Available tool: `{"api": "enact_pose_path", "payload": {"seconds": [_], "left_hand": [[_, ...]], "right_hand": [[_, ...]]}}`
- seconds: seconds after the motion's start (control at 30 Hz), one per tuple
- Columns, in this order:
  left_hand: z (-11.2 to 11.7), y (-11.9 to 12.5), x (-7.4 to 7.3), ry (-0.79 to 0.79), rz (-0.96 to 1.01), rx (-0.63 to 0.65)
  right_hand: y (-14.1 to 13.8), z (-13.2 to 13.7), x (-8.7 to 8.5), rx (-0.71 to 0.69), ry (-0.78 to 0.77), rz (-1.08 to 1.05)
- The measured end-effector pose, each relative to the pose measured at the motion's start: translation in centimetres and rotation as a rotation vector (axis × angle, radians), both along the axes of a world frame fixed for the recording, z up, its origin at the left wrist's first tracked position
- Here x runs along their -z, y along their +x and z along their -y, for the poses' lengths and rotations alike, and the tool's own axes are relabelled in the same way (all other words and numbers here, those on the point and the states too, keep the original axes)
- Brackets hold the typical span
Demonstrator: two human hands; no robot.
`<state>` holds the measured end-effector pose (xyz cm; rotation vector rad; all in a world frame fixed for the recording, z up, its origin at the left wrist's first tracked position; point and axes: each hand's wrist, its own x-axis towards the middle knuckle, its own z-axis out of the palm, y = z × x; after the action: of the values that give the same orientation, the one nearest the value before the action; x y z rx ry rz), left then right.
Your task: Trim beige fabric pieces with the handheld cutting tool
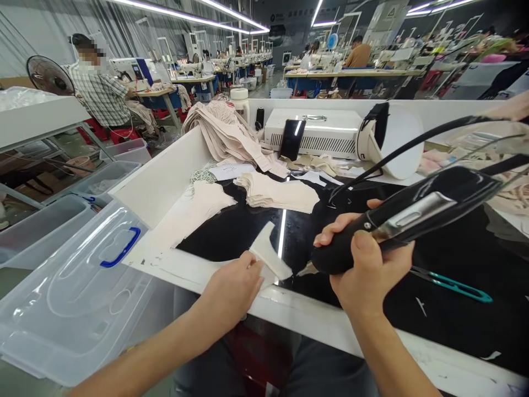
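My left hand [233, 289] is closed, its fingertips pinching the near edge of a small curved cream fabric piece [270, 255] at the table's front. My right hand [367, 278] wraps round a black handheld tool [438, 201] with a silver strip along its body; its exact kind I cannot make out. The tool's rounded end points left and down, just right of the fabric piece. Beyond my hands lies a stack of cream fabric pieces [281, 193] on the glossy black tabletop [219, 237]. More cream pieces [198, 212] lie to its left.
Right of my right hand lies a teal-handled tool [458, 286]. Behind are a phone [292, 139], a white vented box [322, 132] and a heap of fabric strips [231, 132]. A lidded plastic bin [78, 292] stands left. A person in a checked shirt [97, 94] sits beyond.
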<state>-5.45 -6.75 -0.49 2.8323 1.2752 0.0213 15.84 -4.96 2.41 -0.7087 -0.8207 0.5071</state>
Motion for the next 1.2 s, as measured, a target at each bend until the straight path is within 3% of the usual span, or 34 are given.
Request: {"api": "enact_pose_path", "payload": {"seconds": [0.1, 0.23, 0.53, 0.8, 0.97, 1.2], "left_hand": [[0.2, 0.6, 0.7, 0.082, -0.024, 0.011], [0.0, 0.2, 1.7, 0.181, 0.121, 0.052], [-0.4, 0.9, 1.0, 0.221, 0.254, 0.230], [-0.7, 3.5, 1.8, 0.224, 0.399, 0.392], [-1.5, 4.2, 2.6, 0.235, 0.399, 0.421], [-2.2, 3.1, 3.1, 0.267, 0.346, 0.385]], "right_hand": [[-0.2, 0.6, 0.2, -0.007, 0.000, -0.008], [0.2, 0.5, 0.4, 0.014, 0.030, 0.000], [0.2, -1.2, 1.0, 0.015, 0.062, 0.025], [-0.2, -1.3, 1.6, 0.022, 0.029, 0.089], [-0.2, -1.1, 1.7, 0.011, 0.043, 0.090], [-0.3, -0.8, 1.6, 0.021, 0.024, 0.104]]}}
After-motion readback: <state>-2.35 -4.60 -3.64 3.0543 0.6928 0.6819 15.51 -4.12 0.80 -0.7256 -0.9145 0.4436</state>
